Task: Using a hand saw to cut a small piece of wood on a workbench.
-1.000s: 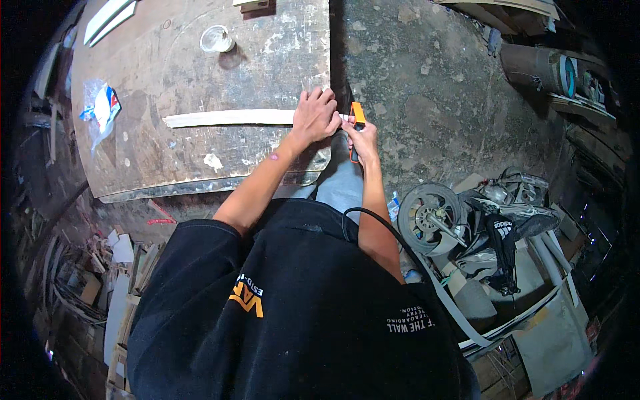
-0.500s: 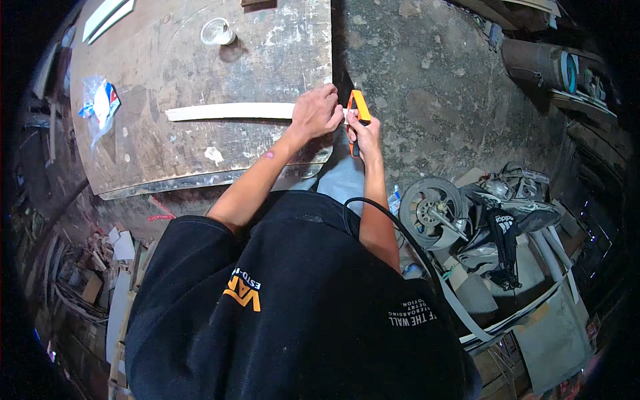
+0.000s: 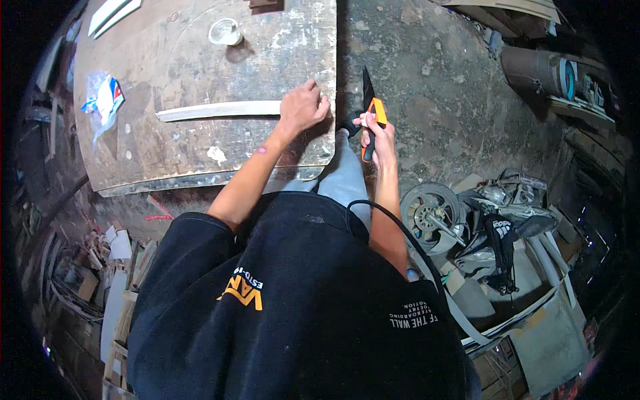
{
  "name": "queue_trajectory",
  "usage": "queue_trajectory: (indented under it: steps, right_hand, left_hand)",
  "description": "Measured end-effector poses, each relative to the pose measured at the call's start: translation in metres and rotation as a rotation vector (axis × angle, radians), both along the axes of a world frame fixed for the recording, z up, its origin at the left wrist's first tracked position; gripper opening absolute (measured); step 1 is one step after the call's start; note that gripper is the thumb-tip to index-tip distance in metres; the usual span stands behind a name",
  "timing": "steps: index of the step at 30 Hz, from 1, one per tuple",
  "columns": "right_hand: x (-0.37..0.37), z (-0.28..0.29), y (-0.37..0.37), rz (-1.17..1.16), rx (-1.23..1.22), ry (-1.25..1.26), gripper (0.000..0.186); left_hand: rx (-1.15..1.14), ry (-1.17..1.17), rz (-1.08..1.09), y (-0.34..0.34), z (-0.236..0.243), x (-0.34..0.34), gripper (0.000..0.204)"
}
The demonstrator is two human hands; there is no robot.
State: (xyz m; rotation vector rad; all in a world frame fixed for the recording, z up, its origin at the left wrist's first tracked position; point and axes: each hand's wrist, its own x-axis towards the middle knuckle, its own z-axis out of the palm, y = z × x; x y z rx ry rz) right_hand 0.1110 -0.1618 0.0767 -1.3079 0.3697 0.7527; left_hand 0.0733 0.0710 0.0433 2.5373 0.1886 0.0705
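your left hand [image 3: 303,107] presses closed on the end of a white strip [image 3: 220,110] on the board [image 3: 200,147]; just right of it, your right hand [image 3: 375,133] grips an orange-and-black knife [image 3: 370,120].

floor: rough grey concrete [image 3: 453,73], stained, dusty
bench: worn paint-spattered board [image 3: 167,147], left of centre
right: circular saw [image 3: 433,217] lying among scrap panels
left: stacked wood offcuts [image 3: 113,293]
light: dim edges, centre lit
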Motion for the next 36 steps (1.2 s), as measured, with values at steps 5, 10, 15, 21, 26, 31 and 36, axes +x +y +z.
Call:
queue_trajectory:
  steps: [5, 10, 15, 21, 26, 31, 36]
  right_hand:
    - [-0.013, 0.030, -0.009, -0.021, 0.249, 0.071, 0.032]
    - [-0.023, 0.067, -0.013, -0.056, 0.497, 0.162, 0.031]
    - [-0.025, 0.116, 0.004, 0.008, 0.458, 0.053, 0.026]
    - [-0.005, 0.126, 0.006, 0.214, 0.271, -0.103, 0.025]
    - [0.026, 0.127, -0.011, 0.504, -0.129, -0.293, 0.028]
    - [0.065, 0.130, -0.050, 0.596, -0.176, -0.444, 0.030]
    - [0.104, 0.137, -0.084, 0.655, -0.172, -0.470, 0.033]
  left_hand:
    - [0.045, -0.011, 0.079, 0.027, -0.020, -0.025, 0.035]
    - [0.088, -0.024, 0.243, 0.051, -0.017, -0.058, 0.028]
    - [-0.307, -0.160, 0.427, 0.031, 0.042, -0.045, 0.021]
    - [-1.024, 0.077, 0.219, -0.040, 0.158, -0.038, 0.020]
    - [-1.084, 0.091, 0.299, -0.080, 0.150, -0.026, 0.016]
    - [-1.166, 0.160, 0.361, -0.125, 0.155, 0.000, 0.015]
    - [-1.142, 0.083, 0.393, -0.161, 0.149, 0.033, 0.014]
